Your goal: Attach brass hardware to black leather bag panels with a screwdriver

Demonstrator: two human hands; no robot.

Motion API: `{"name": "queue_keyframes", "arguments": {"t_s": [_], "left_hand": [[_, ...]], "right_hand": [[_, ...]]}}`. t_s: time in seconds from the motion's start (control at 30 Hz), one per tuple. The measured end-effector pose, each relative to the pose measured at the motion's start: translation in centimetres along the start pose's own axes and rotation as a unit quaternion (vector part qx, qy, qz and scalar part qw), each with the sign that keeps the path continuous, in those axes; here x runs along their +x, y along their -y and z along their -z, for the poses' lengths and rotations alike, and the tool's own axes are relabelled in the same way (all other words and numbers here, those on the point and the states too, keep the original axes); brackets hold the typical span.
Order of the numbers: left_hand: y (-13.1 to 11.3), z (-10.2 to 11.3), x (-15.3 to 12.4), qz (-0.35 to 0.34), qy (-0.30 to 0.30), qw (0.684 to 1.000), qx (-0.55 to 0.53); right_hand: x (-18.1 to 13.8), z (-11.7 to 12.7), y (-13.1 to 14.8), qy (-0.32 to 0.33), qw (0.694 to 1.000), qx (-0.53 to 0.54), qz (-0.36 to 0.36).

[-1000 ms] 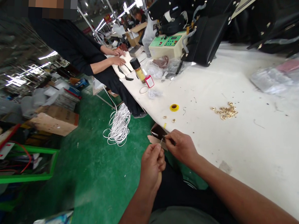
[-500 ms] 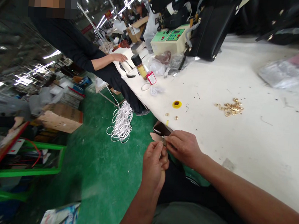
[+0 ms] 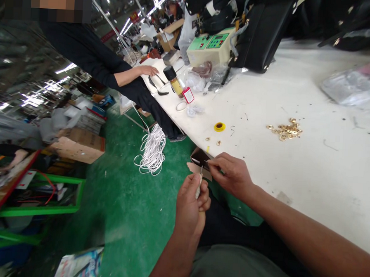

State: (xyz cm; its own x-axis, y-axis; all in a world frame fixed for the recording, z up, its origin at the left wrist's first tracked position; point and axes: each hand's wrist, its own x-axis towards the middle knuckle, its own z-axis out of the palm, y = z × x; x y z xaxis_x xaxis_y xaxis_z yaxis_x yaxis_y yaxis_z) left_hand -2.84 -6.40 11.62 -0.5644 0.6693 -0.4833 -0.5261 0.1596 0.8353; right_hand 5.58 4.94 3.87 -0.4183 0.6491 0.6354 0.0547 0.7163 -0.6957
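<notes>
A white cord coil hangs far left of the hands. The left hand is closed around a thin tool, tip up. Just right, the right hand pinches a dark leather piece at the table edge. The tip could slip and prick the fingers, being so close. Gold rings lie far right, well apart.

White table: gold rings mid-top, yellow tape and leather piece near front edge, bottle, green machine, black bag toward far end.
</notes>
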Motion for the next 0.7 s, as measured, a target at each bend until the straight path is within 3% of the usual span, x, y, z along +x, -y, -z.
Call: {"name": "queue_keyframes", "arguments": {"t_s": [0.23, 0.33, 0.43, 0.53, 0.6, 0.7], "left_hand": [[0.6, 0.4, 0.5, -0.004, -0.002, 1.000, 0.007], [0.6, 0.4, 0.4, -0.009, 0.000, 1.000, 0.013], [0.4, 0.0, -0.2, -0.010, 0.010, 1.000, 0.020], [-0.1, -0.7, -1.0, -0.008, 0.039, 0.999, 0.024], [-0.4, -0.9, -1.1, 0.002, 0.044, 0.999, 0.017], [-0.6, -0.6, -0.5, 0.017, 0.025, 1.000, -0.006]], "right_hand": [[-0.1, 0.2, 1.1, 0.029, 0.988, -0.053, 0.139], [-0.3, -0.2, 0.6, 0.036, 0.984, -0.070, 0.162], [-0.5, -0.6, -0.6, 0.064, 0.985, -0.106, 0.120], [-0.5, -0.7, -1.7, 0.076, 0.989, -0.125, 0.014], [-0.3, -0.5, -1.8, 0.050, 0.994, -0.093, -0.035], [0.0, -0.2, -0.9, 0.000, 1.000, -0.022, -0.022]]}}
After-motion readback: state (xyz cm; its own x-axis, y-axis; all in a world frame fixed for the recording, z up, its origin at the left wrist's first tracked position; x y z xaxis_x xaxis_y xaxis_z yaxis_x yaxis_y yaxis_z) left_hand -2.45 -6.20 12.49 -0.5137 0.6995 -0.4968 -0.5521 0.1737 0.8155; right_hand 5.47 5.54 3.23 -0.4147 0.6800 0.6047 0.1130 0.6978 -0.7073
